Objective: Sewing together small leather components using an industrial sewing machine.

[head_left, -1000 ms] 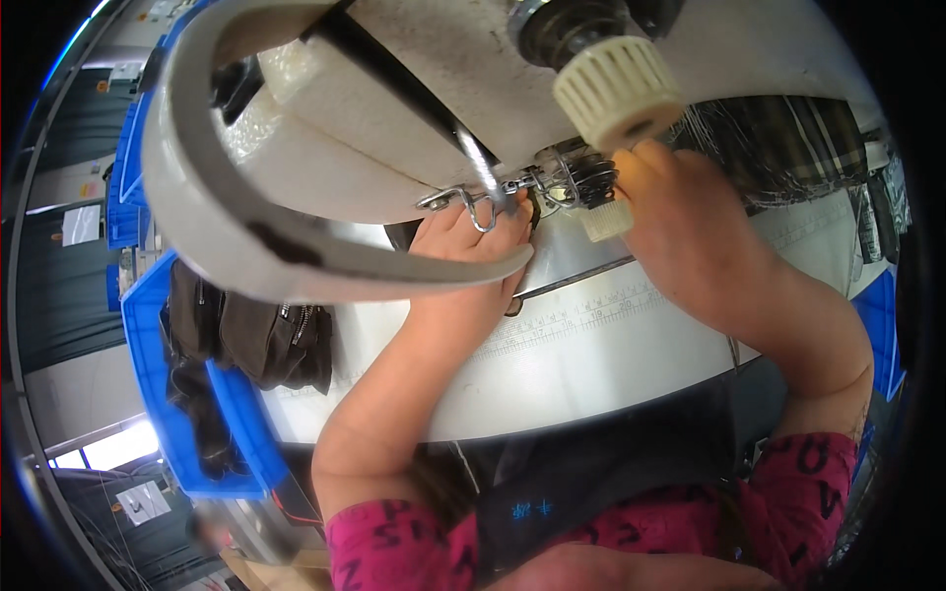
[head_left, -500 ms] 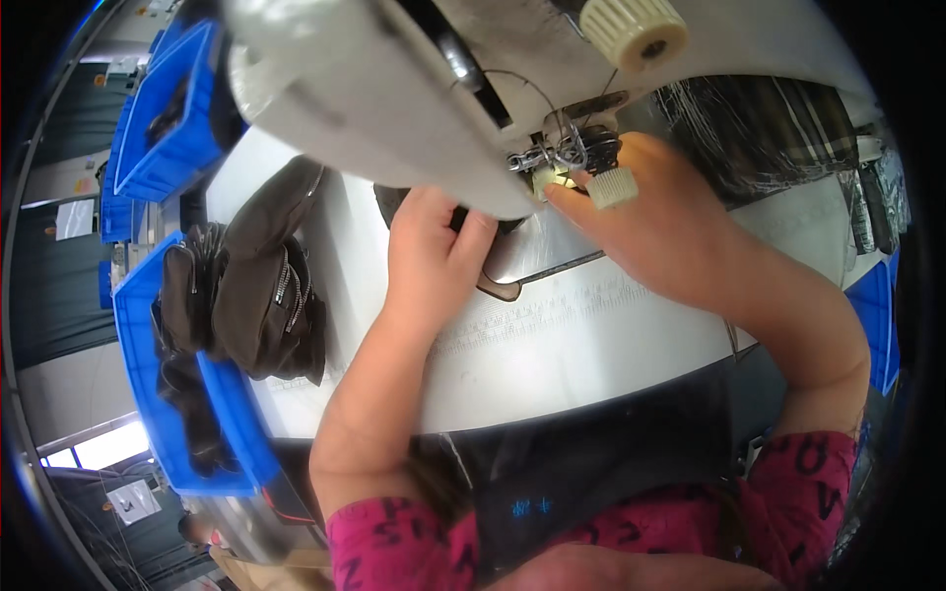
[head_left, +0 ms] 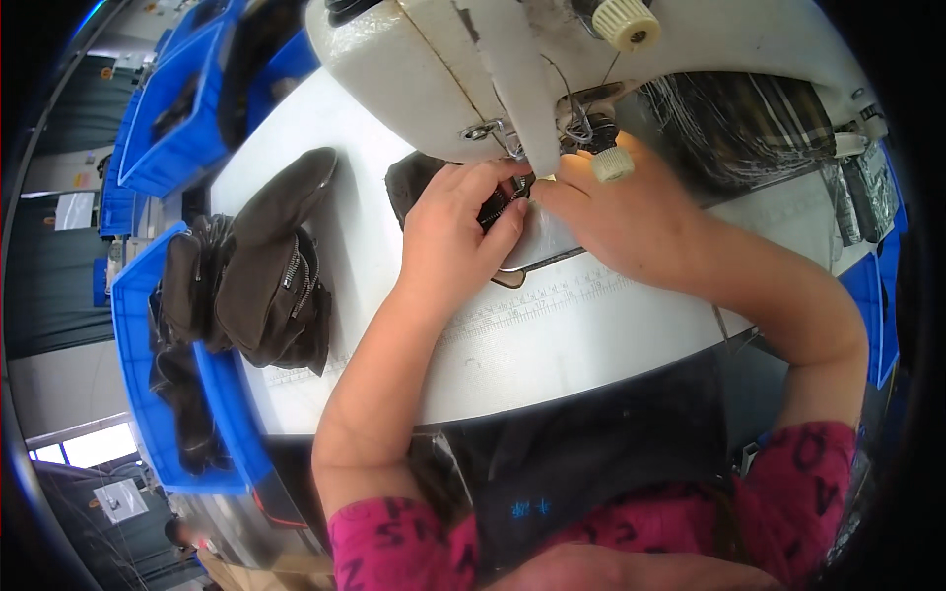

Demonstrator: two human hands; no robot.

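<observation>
A dark fabric piece [head_left: 411, 184] with a zipper edge lies under the head of a white sewing machine [head_left: 414, 74]. My left hand [head_left: 448, 227] is closed on it, thumb and fingers pinching the zippered edge just left of the needle area. On the other side of the needle, my right hand [head_left: 621, 212] has its fingers curled in close to the presser foot, thumb tip by the end of the zipper. What the right fingers grip is hidden behind the hand and the machine parts.
Stacked dark zippered pouches [head_left: 266, 286] sit at the table's left edge, partly over a blue bin [head_left: 148, 335]. Another blue bin [head_left: 177, 123] stands farther back. Dark striped cloth [head_left: 749, 123] with loose threads lies right of the machine. A printed ruler [head_left: 512, 315] crosses the white tabletop.
My view has shifted, so the machine head appears farther up and right. My left hand has moved slightly toward the needle, and the zipper edge now shows between its thumb and fingers.
</observation>
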